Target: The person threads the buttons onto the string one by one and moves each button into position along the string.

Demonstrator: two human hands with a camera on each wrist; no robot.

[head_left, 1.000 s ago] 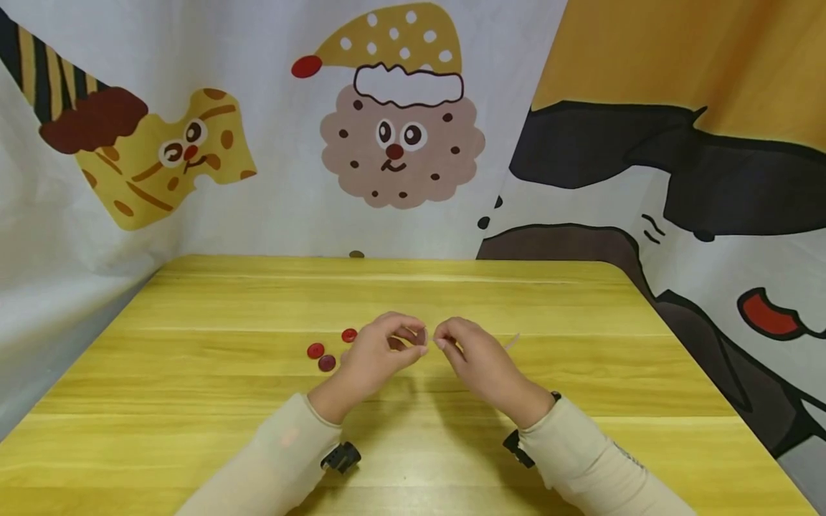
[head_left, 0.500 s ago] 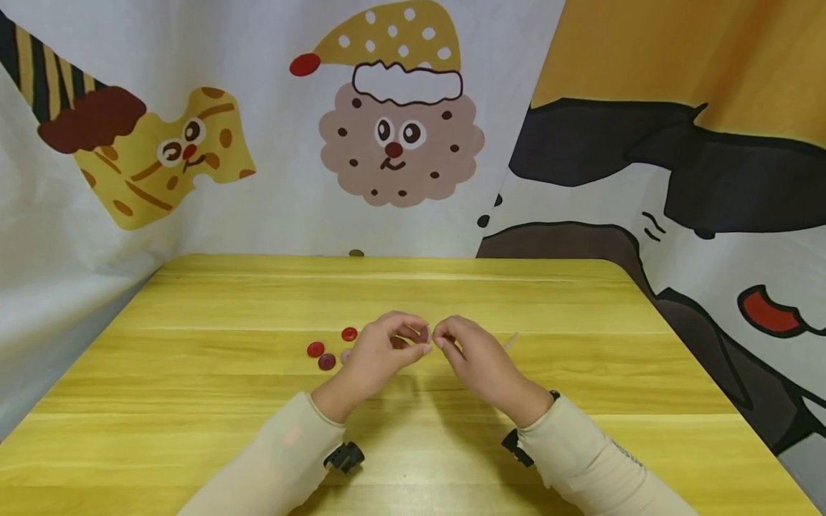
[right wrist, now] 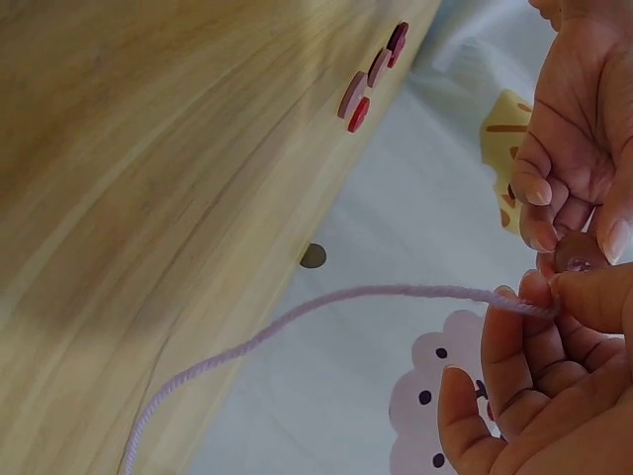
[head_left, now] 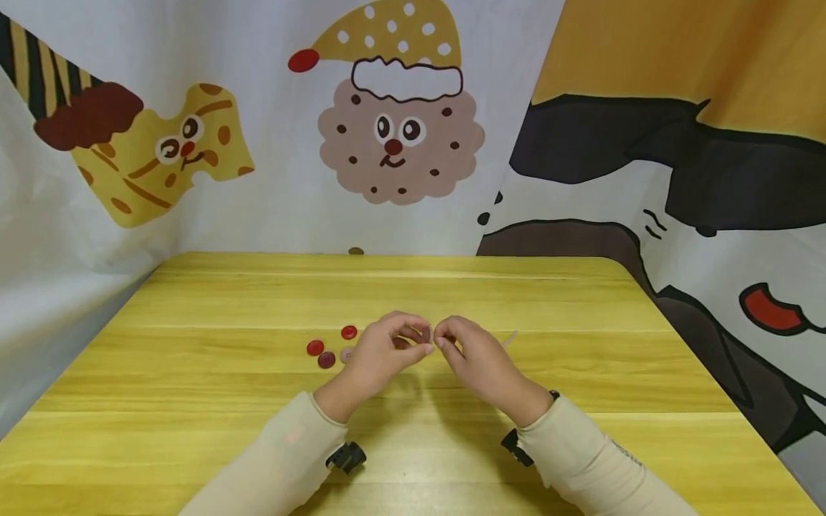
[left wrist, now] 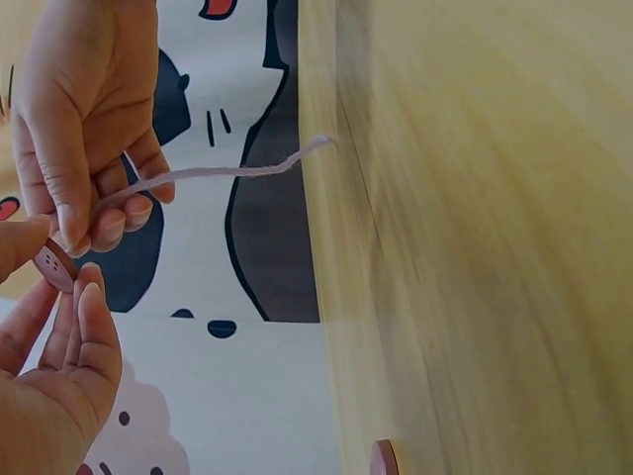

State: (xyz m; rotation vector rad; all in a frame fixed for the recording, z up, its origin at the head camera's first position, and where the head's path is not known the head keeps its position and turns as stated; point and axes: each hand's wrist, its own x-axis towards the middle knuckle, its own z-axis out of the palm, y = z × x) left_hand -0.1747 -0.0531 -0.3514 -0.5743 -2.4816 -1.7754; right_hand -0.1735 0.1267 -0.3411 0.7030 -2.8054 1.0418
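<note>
My left hand (head_left: 377, 351) pinches a pinkish-brown button (left wrist: 54, 265) on edge between thumb and fingers, its small holes facing the left wrist camera. Close beside it, my right hand (head_left: 477, 358) pinches a pale lilac yarn (right wrist: 386, 290) near one end. In the right wrist view the yarn's end comes right at the face of the button (right wrist: 574, 253); the fingertips cover the tip. The rest of the yarn trails out past my right hand and droops. Both hands are raised over the wooden table (head_left: 413, 459), fingertips nearly meeting.
Left of my left hand lie several loose buttons: a red button (head_left: 349, 332), another red button (head_left: 315, 347), a dark red button (head_left: 326, 360) and a pale pink button (head_left: 347, 355) partly behind the hand. A cartoon-printed curtain (head_left: 258, 222) hangs behind the table.
My left hand has shifted slightly right with its button, closer to my right hand, uncovering more of the pale pink button on the table. My right hand stays nearly in place.
</note>
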